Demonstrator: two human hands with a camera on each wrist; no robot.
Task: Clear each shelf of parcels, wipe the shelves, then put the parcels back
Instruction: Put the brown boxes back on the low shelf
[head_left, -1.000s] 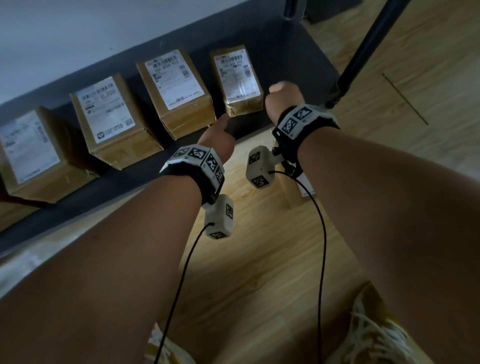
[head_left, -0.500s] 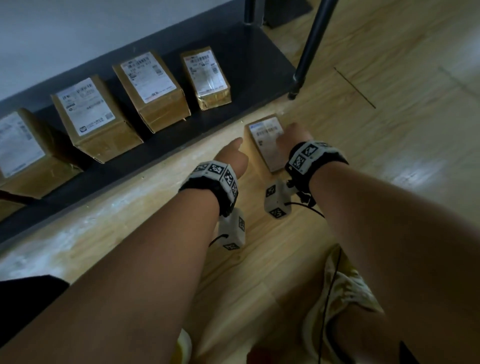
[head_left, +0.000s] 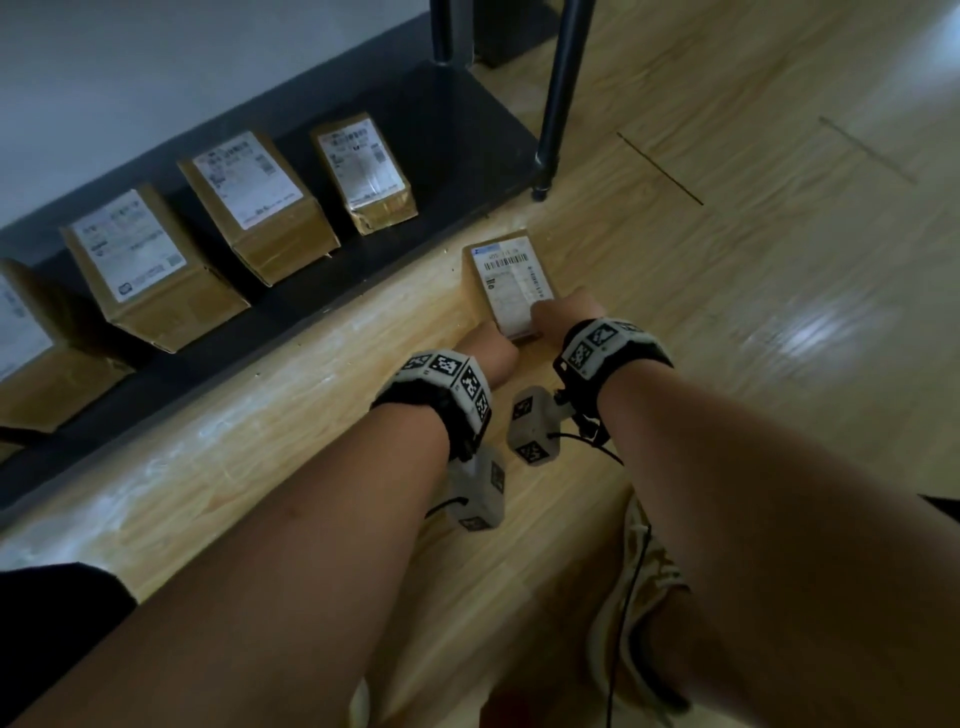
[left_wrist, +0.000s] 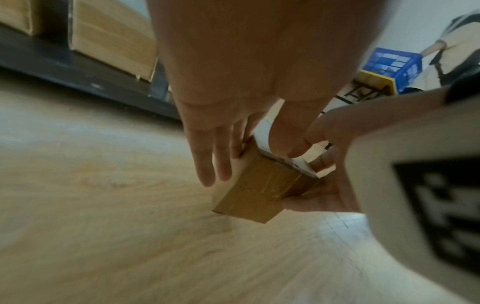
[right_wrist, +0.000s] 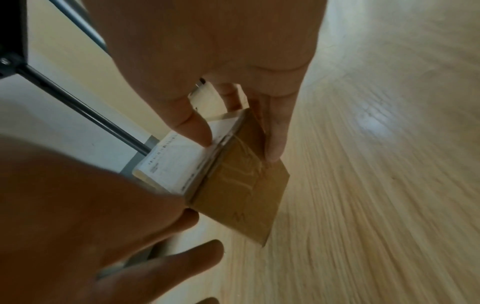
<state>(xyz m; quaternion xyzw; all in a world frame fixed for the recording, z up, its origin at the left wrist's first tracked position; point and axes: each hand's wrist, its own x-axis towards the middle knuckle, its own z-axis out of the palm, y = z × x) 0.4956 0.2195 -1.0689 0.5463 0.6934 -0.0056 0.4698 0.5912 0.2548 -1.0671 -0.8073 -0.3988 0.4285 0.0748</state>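
Note:
A small brown cardboard parcel (head_left: 511, 280) with a white label is low over the wooden floor, just in front of the black bottom shelf (head_left: 447, 130). Both hands hold its near end. My left hand (head_left: 488, 353) has its thumb on the label and its fingers along the left side (left_wrist: 249, 162). My right hand (head_left: 561, 312) pinches the right side, thumb on top and fingers down the side (right_wrist: 236, 144). The parcel (left_wrist: 259, 191) looks tilted, with its lower corner at or just above the floor (right_wrist: 233, 197). Several labelled parcels (head_left: 249, 192) stand in a row on the shelf.
A black shelf post (head_left: 561, 93) stands on the floor right of the parcels. My shoe (head_left: 639, 571) is under my right forearm. A blue crate (left_wrist: 392, 63) sits far off. Open wooden floor (head_left: 779, 312) stretches to the right.
Both hands have come down and back from the shelf edge to the floor with the small parcel between them. Its label has come into view.

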